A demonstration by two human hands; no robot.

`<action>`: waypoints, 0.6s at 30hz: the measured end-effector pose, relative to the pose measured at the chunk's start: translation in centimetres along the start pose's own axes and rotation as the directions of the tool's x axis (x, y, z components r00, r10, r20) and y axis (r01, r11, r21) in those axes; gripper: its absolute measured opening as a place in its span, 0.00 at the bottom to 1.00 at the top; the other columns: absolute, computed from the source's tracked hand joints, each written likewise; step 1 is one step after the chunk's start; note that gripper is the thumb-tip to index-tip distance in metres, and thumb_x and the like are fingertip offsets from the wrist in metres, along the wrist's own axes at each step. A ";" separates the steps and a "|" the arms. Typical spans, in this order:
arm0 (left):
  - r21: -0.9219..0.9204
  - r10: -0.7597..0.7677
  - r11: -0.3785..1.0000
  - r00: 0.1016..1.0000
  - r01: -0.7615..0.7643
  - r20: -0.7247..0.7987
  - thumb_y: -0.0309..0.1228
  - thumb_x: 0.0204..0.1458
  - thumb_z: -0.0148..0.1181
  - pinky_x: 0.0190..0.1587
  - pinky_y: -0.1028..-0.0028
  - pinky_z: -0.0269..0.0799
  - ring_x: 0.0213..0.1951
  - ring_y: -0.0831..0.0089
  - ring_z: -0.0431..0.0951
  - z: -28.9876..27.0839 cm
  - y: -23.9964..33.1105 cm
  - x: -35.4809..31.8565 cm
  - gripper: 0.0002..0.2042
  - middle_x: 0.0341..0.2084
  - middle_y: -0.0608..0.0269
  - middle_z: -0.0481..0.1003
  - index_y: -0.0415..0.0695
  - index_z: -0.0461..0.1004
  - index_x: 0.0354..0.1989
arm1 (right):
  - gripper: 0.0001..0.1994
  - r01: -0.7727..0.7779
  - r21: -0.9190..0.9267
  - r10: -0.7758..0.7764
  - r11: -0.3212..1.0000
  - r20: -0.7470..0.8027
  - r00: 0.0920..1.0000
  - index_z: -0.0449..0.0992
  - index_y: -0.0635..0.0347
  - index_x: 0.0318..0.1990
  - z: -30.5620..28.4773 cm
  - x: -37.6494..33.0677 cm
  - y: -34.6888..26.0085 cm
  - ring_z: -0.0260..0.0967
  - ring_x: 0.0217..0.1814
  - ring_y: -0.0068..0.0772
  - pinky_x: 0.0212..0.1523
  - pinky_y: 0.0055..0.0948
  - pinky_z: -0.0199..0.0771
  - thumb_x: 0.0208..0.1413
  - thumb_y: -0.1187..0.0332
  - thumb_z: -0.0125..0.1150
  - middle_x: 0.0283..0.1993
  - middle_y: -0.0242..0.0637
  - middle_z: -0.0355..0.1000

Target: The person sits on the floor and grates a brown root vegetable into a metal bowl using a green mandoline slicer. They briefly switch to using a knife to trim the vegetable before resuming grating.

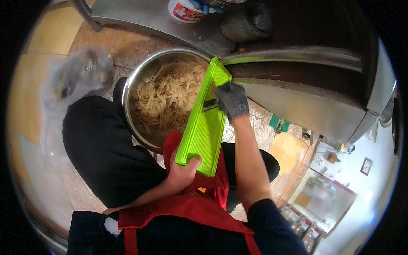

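A long bright-green mandoline slicer (209, 140) leans over a wide metal pot (126, 111), its far end by the pot's right rim. My bare left hand (182, 172) grips its near lower end, thumb on the ribbed face. A dark grey knitted glove covers my right hand (232, 100), closed against the slicer's upper half, just above its metal blade (210, 105). What it holds is mostly hidden under the fingers. Pale shredded strips (170, 93) of a vegetable fill much of the pot; their kind cannot be told.
A clear plastic bag (80, 74) lies left of the pot. Beyond it, a low metal shelf (140, 23) holds a white bucket (185, 12) and a dark round vessel (246, 25). A steel cabinet (297, 106) stands close on the right, with a green pad (279, 123) on the floor.
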State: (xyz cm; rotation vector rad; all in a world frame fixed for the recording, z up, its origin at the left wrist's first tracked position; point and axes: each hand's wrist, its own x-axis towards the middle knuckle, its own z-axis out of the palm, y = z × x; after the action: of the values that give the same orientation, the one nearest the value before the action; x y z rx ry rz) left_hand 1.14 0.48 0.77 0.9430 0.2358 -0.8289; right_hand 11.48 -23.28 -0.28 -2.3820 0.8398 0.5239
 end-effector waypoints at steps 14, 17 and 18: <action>0.003 0.025 1.000 0.999 -0.025 -0.036 0.18 0.49 0.53 0.32 0.80 0.67 0.30 0.84 0.69 0.6 1.7 -0.1 0.12 0.29 0.70 0.70 0.38 0.69 0.43 | 0.10 0.322 -0.180 -0.355 0.929 -0.195 0.914 0.82 0.53 0.43 0.9 -12.6 -1.3 0.72 0.32 0.46 0.35 0.39 0.74 0.54 0.65 0.63 0.27 0.47 0.72; -0.040 0.009 0.999 1.000 -0.009 -0.017 0.18 0.49 0.53 0.32 0.79 0.67 0.30 0.83 0.69 -0.3 0.0 -0.2 0.11 0.30 0.70 0.71 0.38 0.70 0.42 | 0.16 -0.077 0.034 0.076 0.996 0.021 0.997 0.81 0.59 0.35 0.3 -3.9 -2.4 0.74 0.37 0.50 0.38 0.43 0.74 0.60 0.57 0.51 0.32 0.53 0.74; -0.005 -0.002 1.000 1.000 0.002 0.002 0.18 0.49 0.54 0.31 0.79 0.67 0.30 0.83 0.70 0.4 0.5 0.0 0.10 0.29 0.70 0.70 0.38 0.70 0.41 | 0.17 0.253 -0.302 -0.291 0.919 -0.090 0.952 0.81 0.59 0.36 1.3 0.4 3.2 0.73 0.41 0.53 0.42 0.45 0.72 0.58 0.56 0.51 0.35 0.52 0.75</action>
State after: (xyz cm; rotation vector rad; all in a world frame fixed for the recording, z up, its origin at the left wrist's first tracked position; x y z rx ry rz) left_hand 1.44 0.37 1.32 0.9376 0.2368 -0.8313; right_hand 9.40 -24.70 -2.65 -2.7715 0.4957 0.3975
